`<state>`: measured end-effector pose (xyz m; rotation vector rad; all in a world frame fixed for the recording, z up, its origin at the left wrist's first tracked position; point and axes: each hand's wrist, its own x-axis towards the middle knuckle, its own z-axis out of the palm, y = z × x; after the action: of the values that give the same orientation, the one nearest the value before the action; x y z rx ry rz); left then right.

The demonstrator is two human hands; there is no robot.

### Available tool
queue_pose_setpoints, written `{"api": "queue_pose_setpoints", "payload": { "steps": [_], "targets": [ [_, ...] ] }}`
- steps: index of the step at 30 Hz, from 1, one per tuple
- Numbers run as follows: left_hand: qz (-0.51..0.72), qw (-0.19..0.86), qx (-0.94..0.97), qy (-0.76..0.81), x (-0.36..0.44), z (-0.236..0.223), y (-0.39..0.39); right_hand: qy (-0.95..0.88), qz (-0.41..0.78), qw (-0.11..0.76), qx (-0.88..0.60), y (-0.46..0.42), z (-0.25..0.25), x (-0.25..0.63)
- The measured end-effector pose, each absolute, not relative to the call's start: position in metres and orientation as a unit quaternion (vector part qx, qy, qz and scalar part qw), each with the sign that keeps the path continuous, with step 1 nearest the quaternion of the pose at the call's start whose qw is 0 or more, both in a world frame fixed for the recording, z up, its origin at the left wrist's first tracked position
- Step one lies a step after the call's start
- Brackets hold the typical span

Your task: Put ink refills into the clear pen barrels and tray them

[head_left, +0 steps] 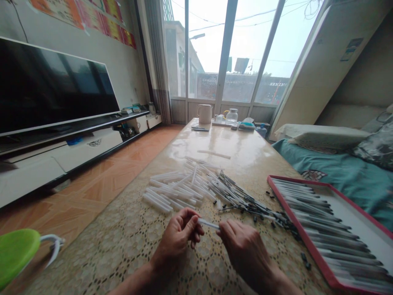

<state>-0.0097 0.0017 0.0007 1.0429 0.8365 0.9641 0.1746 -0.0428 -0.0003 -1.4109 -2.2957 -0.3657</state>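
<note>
A slim whitish pen barrel [209, 223] spans the gap between my two hands, just above the patterned tablecloth. My left hand [181, 231] pinches its left end between thumb and fingers. Around its right end the fingers of my right hand [241, 246] are closed, hiding that tip. Beyond my hands lies a loose pile of translucent white pen barrels [176, 186]. To its right, thin pen refills [235, 194] with dark ends are heaped. Small black caps [273, 224] lie scattered near the box. A red-rimmed box [307, 241] on the right holds rows of pens [331, 233].
One lone tube [214, 154] lies farther up the table. At the far end stand a pitcher [205, 114], a glass jug [232, 116] and a tissue pack [247, 124]. A green stool [18, 254] is at lower left; a bed or sofa [337, 164] borders the right.
</note>
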Motion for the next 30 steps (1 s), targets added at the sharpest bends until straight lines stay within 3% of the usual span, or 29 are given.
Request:
{"api": "queue_pose_setpoints", "payload": {
  "steps": [5, 16, 21, 25, 30],
  "targets": [
    [0.442, 0.658, 0.480, 0.377, -0.009, 0.004, -0.002, -0.807, -0.012, 0.213, -0.551, -0.046, -0.003, 0.174],
    [0.436, 0.628, 0.539, 0.354, -0.010, 0.005, -0.007, -0.646, 0.466, 0.331, -0.506, -0.045, 0.013, 0.178],
    [0.445, 0.621, 0.547, 0.341, -0.011, 0.004, -0.010, -0.556, 0.613, 0.309, -0.469, -0.039, 0.011, 0.178],
    [0.458, 0.610, 0.547, 0.344, -0.008, 0.002, -0.010, -0.560, 0.628, 0.292, -0.454, -0.034, 0.009, 0.181],
    [0.440, 0.644, 0.524, 0.343, -0.004, 0.000, -0.003, -0.677, 0.463, 0.289, -0.493, -0.035, 0.025, 0.192]
  ]
}}
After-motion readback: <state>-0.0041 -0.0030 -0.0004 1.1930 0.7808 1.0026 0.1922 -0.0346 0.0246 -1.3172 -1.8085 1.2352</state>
